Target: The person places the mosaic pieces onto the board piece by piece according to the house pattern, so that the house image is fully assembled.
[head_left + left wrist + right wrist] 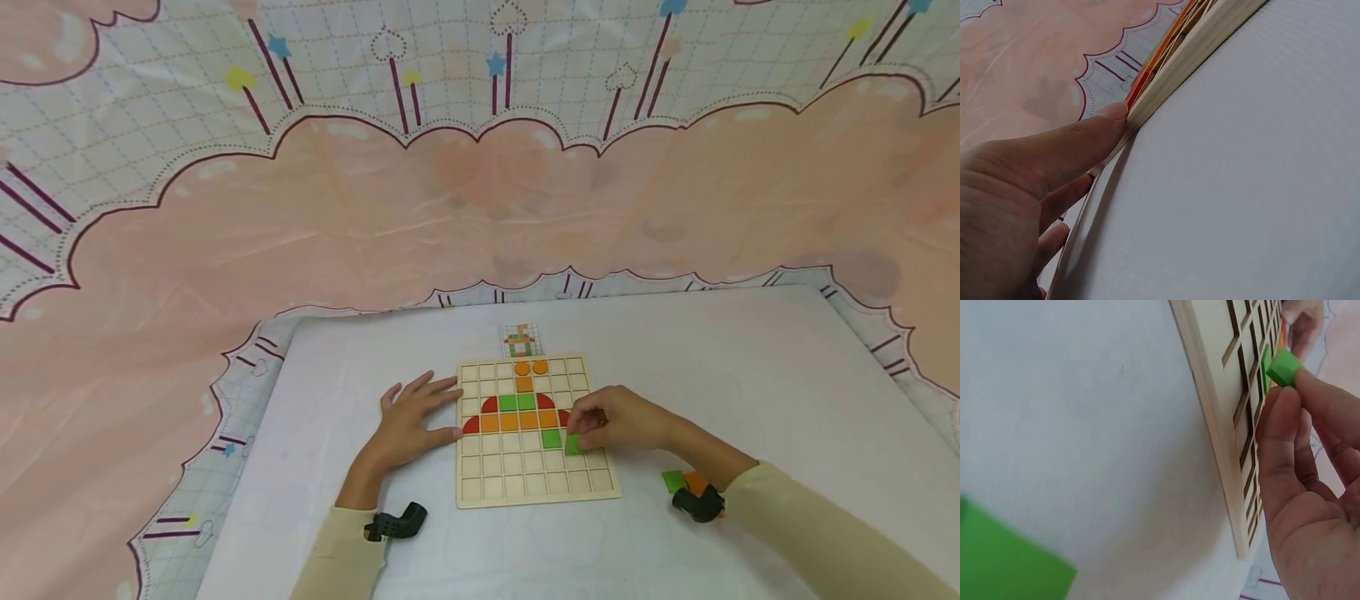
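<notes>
We see a pale wooden grid board (492, 488) lying flat, partly filled with red, green and orange pieces (509, 422). We see one green square tile (573, 445), tilted, up over the board's right side.

1. The person's bare left hand (411, 423) lies palm down, fingers spread and thumb stretched out sideways.
2. The left arm in a long beige fabric sleeve (339, 557) reaches forward, its wrist uncovered.
3. The bare right hand (624, 419) pinches between thumb and bent forefinger.
4. The right arm in a matching beige sleeve (821, 525) slants inward, wrist bare.
</notes>
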`<act>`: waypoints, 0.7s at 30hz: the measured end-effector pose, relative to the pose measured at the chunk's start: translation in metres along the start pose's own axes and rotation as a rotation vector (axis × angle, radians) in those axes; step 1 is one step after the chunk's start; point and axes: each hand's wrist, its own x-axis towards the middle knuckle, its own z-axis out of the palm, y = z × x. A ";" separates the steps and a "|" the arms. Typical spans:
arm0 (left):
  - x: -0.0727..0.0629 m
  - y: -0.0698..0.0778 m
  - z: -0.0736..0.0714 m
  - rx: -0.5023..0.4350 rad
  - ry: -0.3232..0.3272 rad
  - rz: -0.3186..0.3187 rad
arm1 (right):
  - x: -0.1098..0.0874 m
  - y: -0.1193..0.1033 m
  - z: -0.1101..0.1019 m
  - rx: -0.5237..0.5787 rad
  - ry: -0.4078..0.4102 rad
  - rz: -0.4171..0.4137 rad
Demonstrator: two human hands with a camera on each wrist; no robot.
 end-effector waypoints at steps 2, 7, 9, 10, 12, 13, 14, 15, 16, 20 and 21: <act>0.000 0.000 0.000 0.003 0.001 0.001 | 0.002 -0.002 0.003 0.002 0.004 -0.004; 0.000 0.000 0.000 0.005 0.001 -0.001 | 0.006 -0.007 0.010 -0.008 0.021 0.003; 0.000 0.000 0.000 0.006 0.000 -0.002 | 0.007 -0.008 0.012 -0.009 0.024 0.010; 0.000 0.001 0.000 0.006 0.000 -0.002 | 0.008 -0.009 0.013 -0.011 0.026 0.010; 0.000 0.001 0.000 0.006 0.002 -0.001 | 0.009 -0.009 0.015 -0.016 0.029 0.005; 0.000 0.001 0.000 0.005 0.004 0.000 | 0.010 -0.010 0.016 -0.022 0.029 0.001; 0.000 0.001 0.000 0.005 0.005 0.000 | 0.011 -0.010 0.017 -0.026 0.029 -0.006; 0.000 0.002 0.000 0.004 0.006 0.000 | 0.011 -0.010 0.018 -0.030 0.028 -0.012; -0.001 0.002 -0.001 0.002 0.008 0.001 | 0.012 -0.010 0.019 -0.034 0.027 -0.019; -0.001 0.004 -0.001 -0.002 0.010 0.001 | 0.013 -0.010 0.023 -0.044 0.021 -0.041; -0.001 0.004 -0.001 -0.003 0.009 0.001 | 0.013 -0.010 0.024 -0.048 0.021 -0.043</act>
